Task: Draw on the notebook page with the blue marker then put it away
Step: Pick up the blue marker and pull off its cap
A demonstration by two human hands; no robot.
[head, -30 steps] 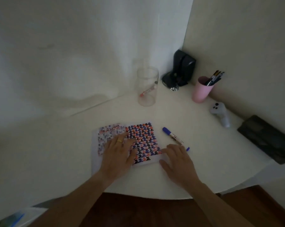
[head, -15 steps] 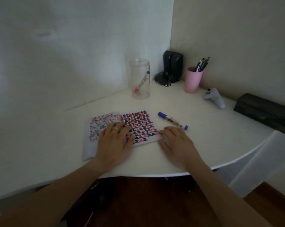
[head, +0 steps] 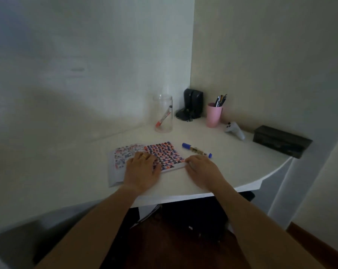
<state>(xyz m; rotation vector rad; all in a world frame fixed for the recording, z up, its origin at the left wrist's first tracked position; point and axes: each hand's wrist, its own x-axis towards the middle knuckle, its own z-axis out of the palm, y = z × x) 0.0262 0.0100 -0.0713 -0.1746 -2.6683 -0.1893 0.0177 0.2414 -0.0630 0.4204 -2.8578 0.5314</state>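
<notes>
Capped blue marker (head: 196, 150) beside notebook (head: 164, 155)

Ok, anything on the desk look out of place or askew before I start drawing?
Nothing is spilled or damaged. The notebook lies closed and slightly askew under the left hand, and the capped blue marker lies loose beside the right hand, outside the clear jar.

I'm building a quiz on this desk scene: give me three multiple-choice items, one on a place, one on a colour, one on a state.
1. Where does the blue marker lie?
A in the jar
B on the table, right of the notebook
C in the cup

2. What colour is the cup holding pens?
A pink
B green
C black

3. What is the left hand doing?
A holding the marker
B raised in the air
C resting flat on the notebook

Answers: B, it lies beside the right hand; A, pink wall; C, palm down on the cover.
</notes>
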